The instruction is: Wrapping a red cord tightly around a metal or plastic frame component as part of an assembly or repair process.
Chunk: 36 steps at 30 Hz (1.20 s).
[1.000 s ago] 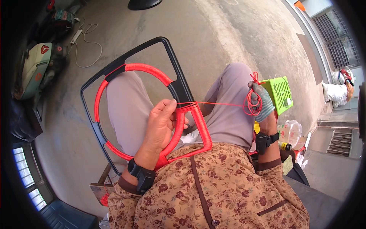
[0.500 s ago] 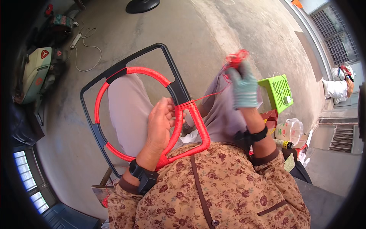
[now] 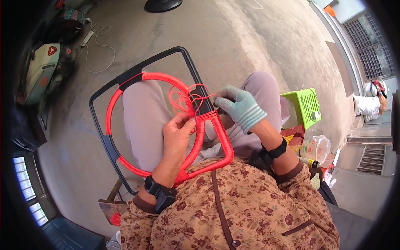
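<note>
In the head view, the person sat with a black frame (image 3: pixel 109 143) lying across the lap, and a red ring (image 3: pixel 111 109) wrapped in cord was fixed inside it. The step in hand seemed to be the winding of red cord (image 3: pixel 183 99) around the place where the ring met the right bar of the frame, near the middle of the picture. The left hand (image 3: pixel 178 135), bare, gripped the wrapped red part just below this joint, with the fingers (image 3: pixel 188 125) closed around it and the thumb side pressing on the fresh windings. The right hand (image 3: pixel 241 107), in a pale striped glove, rested on the black bar at the same joint; its fingers (image 3: pixel 223 102) were bent together and appeared to pinch the cord against the bar, though the exact grip was partly hidden. A loose tangle of the cord stood up between the two hands, above the joint. As a judgement, the next move called for keeping the cord tight and laying each turn close beside the last, while the left hand held the frame steady so that it did not turn on the knees. To the person's right, on the concrete floor (image 3: pixel 250 37), stood a green basket (image 3: pixel 306 108) and a plastic bag (image 3: pixel 316 148), well apart from the work.
</note>
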{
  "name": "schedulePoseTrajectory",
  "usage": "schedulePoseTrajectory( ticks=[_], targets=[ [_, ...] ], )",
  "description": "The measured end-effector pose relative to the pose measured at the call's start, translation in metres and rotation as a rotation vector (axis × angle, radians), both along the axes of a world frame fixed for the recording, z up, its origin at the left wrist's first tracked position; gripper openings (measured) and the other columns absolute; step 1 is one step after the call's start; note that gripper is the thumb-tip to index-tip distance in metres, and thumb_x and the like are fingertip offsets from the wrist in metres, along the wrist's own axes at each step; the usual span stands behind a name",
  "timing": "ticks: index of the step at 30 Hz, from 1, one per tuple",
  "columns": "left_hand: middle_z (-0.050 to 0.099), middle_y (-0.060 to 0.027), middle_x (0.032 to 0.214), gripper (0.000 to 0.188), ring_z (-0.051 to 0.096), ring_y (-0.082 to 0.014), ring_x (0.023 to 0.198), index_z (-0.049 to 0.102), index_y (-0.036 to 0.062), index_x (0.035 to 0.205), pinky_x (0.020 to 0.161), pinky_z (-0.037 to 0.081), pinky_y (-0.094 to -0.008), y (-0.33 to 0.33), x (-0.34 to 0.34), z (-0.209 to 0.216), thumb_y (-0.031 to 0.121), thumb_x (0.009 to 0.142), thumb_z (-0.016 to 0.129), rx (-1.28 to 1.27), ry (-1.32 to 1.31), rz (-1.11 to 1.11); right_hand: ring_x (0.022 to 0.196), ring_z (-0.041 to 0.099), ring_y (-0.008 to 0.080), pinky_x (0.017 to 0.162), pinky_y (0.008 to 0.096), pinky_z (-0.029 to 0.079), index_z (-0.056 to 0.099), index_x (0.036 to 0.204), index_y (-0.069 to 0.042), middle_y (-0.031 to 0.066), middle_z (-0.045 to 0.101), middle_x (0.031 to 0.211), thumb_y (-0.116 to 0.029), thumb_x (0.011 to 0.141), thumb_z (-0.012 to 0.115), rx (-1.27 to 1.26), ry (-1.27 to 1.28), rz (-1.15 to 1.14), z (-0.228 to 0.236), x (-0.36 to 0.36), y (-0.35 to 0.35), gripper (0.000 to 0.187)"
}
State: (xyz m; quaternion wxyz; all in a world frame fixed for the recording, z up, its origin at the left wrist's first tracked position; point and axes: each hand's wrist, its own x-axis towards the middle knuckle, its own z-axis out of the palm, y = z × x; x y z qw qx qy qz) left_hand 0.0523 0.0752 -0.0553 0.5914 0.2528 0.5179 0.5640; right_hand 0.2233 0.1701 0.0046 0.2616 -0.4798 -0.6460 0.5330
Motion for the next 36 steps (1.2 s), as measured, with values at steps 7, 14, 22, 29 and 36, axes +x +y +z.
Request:
schedulePoseTrajectory(
  ticks=[7,14,22,29,36],
  targets=[
    [0.066,-0.0045,0.091,0.015,0.062,-0.0109,0.077,0.063,0.0003,0.1,0.068,0.05,-0.0249,0.008,0.007,0.012,0.002,0.085,0.063,-0.111,0.099,0.016,0.06,0.055,0.0096,0.054,0.026,0.048,0.06,0.115,-0.003,0.0035,0.063,0.076,-0.018,0.089,0.055,-0.26,-0.066,0.378,-0.034,0.013,0.01,0.031],
    [0.067,-0.0029,0.089,0.016,0.062,-0.01,0.074,0.064,0.0023,0.102,0.066,0.05,-0.0229,0.006,0.004,-0.001,0.004,0.086,0.063,-0.071,-0.124,0.046,0.049,0.055,0.0119,0.045,0.0256,0.045,0.061,0.096,-0.001,0.0072,0.065,0.08,-0.02,0.09,0.053,-0.205,0.352,-0.226,-0.002,0.02,0.019,0.021],
    [0.067,-0.0051,0.088,0.018,0.063,-0.0111,0.073,0.063,0.0018,0.102,0.064,0.053,-0.0255,0.01,0.013,0.009,0.001,0.085,0.06,-0.097,-0.197,0.09,0.06,0.062,0.0184,0.059,0.0318,0.05,0.059,0.102,-0.001,0.0124,0.064,0.076,-0.024,0.093,0.048,-0.028,-0.347,0.35,-0.008,0.015,0.014,0.027],
    [0.064,-0.0145,0.098,0.025,0.063,-0.0212,0.084,0.057,-0.0044,0.108,0.073,0.054,-0.0345,0.012,0.009,0.011,0.009,0.093,0.043,-0.079,-0.598,-0.081,0.069,0.063,0.0183,0.065,0.03,0.05,0.06,0.109,-0.002,0.0101,0.067,0.081,-0.013,0.088,0.055,-0.134,-0.263,0.331,-0.017,0.017,0.017,0.024],
    [0.062,-0.0127,0.103,0.027,0.063,-0.0204,0.085,0.049,0.0006,0.119,0.072,0.054,-0.0337,0.011,0.005,0.015,0.01,0.093,0.047,-0.082,-0.519,-0.126,0.07,0.059,0.0158,0.063,0.0262,0.047,0.059,0.099,-0.002,0.0028,0.062,0.074,-0.023,0.087,0.057,-0.445,0.833,-0.4,-0.004,0.046,0.011,0.025]
  ],
)
